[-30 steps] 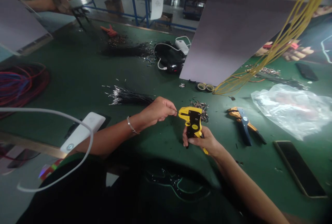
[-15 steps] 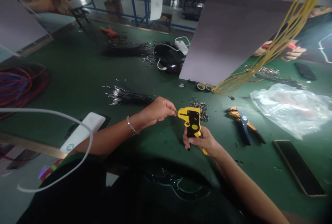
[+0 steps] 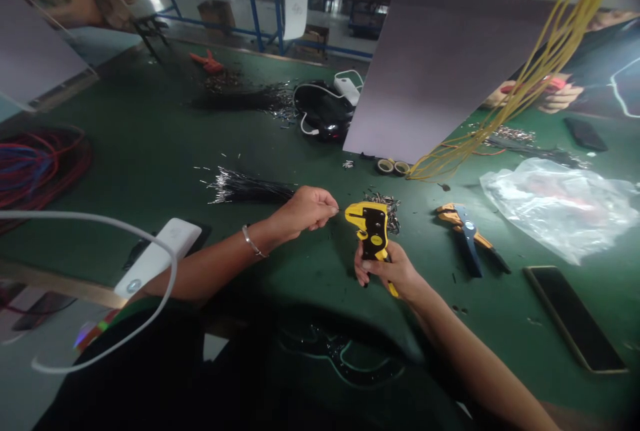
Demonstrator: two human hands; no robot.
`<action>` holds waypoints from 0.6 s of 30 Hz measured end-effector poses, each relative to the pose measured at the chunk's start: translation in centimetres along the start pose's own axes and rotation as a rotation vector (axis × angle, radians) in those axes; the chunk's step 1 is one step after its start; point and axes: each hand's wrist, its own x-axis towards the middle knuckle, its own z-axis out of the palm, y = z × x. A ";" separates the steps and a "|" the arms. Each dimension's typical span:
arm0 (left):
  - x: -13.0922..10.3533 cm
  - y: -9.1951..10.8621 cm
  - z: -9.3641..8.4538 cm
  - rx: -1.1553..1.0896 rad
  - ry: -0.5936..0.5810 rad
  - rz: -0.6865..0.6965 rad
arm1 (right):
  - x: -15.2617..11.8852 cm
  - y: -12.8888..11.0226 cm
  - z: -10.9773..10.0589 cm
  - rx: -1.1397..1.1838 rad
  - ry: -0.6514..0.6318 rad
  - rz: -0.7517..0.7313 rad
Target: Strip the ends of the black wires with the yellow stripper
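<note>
Wire (image 3: 341, 210), thin and dark, pinched in left hand (image 3: 306, 210), facing yellow-and-black pistol-shaped tool (image 3: 374, 226), gripped by right hand (image 3: 393, 266) at handles (image 3: 393, 290), seemingly leaving mouth (image 3: 354, 212) free; beyond, silver-tipped black wire bundle (image 3: 257, 190) on green surface (image 3: 310, 271), probably for easy reach.

The left hand (image 3: 306, 212) pinches a thin dark wire (image 3: 341, 210) just beside the nose of a yellow-and-black wire stripper (image 3: 376, 228), gripped by the right hand (image 3: 393, 268). On the green desk (image 3: 150, 151), a bundle of black wires (image 3: 255, 188) lies near the left hand; a blue-and-orange tool (image 3: 467, 236), a clear bag (image 3: 560, 211) and a phone (image 3: 575, 318) lie to the right.
</note>
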 end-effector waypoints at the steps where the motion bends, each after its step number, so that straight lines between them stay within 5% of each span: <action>1: 0.0 0.0 0.0 0.013 0.005 0.013 | 0.0 0.0 0.0 0.005 0.008 0.001; 9: 0.0 0.2 -0.1 0.071 0.056 0.061 | 0.0 -0.3 0.1 -0.005 0.030 0.006; 18: -1.0 1.0 0.7 0.290 0.276 0.180 | 0.4 -0.4 -0.5 0.032 0.094 -0.052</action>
